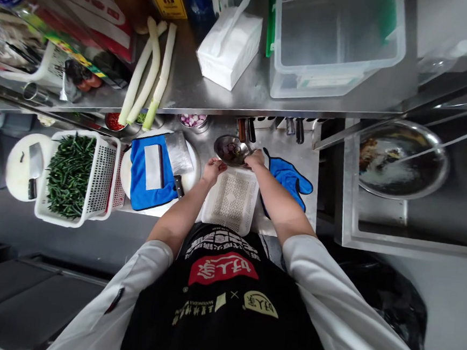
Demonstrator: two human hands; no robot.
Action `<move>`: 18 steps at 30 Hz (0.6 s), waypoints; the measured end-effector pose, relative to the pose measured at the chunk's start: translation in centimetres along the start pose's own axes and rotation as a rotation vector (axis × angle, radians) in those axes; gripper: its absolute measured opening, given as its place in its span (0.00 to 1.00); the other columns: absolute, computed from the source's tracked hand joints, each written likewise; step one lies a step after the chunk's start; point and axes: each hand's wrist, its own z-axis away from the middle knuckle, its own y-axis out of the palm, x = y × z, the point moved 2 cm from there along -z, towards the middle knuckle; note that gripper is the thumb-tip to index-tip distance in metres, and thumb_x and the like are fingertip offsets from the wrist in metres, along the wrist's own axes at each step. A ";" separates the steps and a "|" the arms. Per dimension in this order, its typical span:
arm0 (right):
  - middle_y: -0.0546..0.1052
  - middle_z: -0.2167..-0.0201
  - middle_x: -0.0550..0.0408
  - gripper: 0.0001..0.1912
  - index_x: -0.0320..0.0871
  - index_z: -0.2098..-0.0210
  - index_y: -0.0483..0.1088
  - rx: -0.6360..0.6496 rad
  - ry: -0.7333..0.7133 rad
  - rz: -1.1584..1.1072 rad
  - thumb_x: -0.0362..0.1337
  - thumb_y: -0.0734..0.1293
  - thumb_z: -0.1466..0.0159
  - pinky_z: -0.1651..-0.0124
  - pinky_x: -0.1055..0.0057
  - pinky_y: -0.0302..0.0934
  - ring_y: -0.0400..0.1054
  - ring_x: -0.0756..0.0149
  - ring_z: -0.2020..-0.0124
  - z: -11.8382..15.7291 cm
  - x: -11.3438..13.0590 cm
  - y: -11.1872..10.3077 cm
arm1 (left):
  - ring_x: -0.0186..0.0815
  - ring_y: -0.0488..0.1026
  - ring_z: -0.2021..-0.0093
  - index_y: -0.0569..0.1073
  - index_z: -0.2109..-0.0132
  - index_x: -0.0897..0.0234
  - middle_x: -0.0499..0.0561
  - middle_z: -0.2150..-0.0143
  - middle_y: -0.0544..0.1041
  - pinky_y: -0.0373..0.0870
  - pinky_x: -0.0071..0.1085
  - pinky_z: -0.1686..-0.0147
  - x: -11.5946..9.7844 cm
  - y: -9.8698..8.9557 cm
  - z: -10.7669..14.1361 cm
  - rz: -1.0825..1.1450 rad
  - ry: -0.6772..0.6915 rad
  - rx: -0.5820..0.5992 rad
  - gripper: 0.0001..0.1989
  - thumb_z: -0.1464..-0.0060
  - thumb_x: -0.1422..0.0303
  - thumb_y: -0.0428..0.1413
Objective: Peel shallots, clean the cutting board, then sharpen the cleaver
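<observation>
A round metal bowl with dark purplish pieces in it, perhaps shallots, is tilted slightly above the far end of a white perforated plastic basket. My right hand is closed on the bowl's right rim. Close to the lower left rim is my left hand, its fingers curled together; whatever they may hold is too small to make out. On the right lies a blue cloth. A small metal bowl of chopped purple-and-white shallots stands farther back.
Left, a sharpening stone rests on a blue towel beside a knife handle. Green chilies fill a white basket; a cleaver lies beyond. An overhead shelf holds leeks. At right is a sink.
</observation>
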 end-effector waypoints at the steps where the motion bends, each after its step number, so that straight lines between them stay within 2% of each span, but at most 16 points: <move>1: 0.82 0.49 0.39 0.36 0.36 0.33 0.68 -0.004 0.008 0.009 0.32 0.80 0.38 0.55 0.65 0.77 0.80 0.49 0.47 -0.2 -0.1 0.0 | 0.32 0.78 0.70 0.67 0.62 0.60 0.46 0.71 0.78 0.81 0.38 0.53 0.0 -0.1 -0.1 -0.009 0.004 -0.001 0.16 0.44 0.71 0.70; 6: 0.82 0.53 0.41 0.43 0.38 0.29 0.63 0.010 0.046 -0.033 0.36 0.81 0.38 0.59 0.63 0.78 0.81 0.49 0.52 -0.8 -0.5 0.1 | 0.33 0.78 0.68 0.69 0.63 0.61 0.47 0.70 0.79 0.79 0.38 0.53 0.0 -0.5 -0.7 -0.060 0.029 0.037 0.17 0.46 0.70 0.72; 11: 0.81 0.54 0.46 0.43 0.41 0.32 0.65 0.042 0.087 -0.133 0.29 0.83 0.43 0.65 0.65 0.78 0.81 0.55 0.61 -1.3 -0.7 0.2 | 0.32 0.77 0.69 0.69 0.65 0.62 0.46 0.72 0.76 0.78 0.37 0.54 -0.5 -0.6 -1.1 -0.056 0.059 0.107 0.18 0.48 0.70 0.73; 14: 0.80 0.53 0.47 0.42 0.41 0.35 0.66 0.053 0.128 -0.189 0.26 0.83 0.44 0.66 0.67 0.78 0.80 0.58 0.61 -1.5 -0.8 0.3 | 0.33 0.78 0.67 0.71 0.65 0.62 0.47 0.70 0.78 0.79 0.38 0.52 -0.6 -0.4 -1.3 -0.053 0.080 0.163 0.17 0.47 0.68 0.74; 18: 0.79 0.54 0.47 0.40 0.40 0.39 0.66 0.071 0.116 -0.298 0.28 0.84 0.45 0.68 0.69 0.77 0.78 0.60 0.60 -1.5 -1.2 0.5 | 0.34 0.78 0.67 0.73 0.64 0.62 0.48 0.70 0.79 0.81 0.42 0.51 -0.6 0.2 -1.4 -0.051 0.077 0.125 0.16 0.48 0.68 0.73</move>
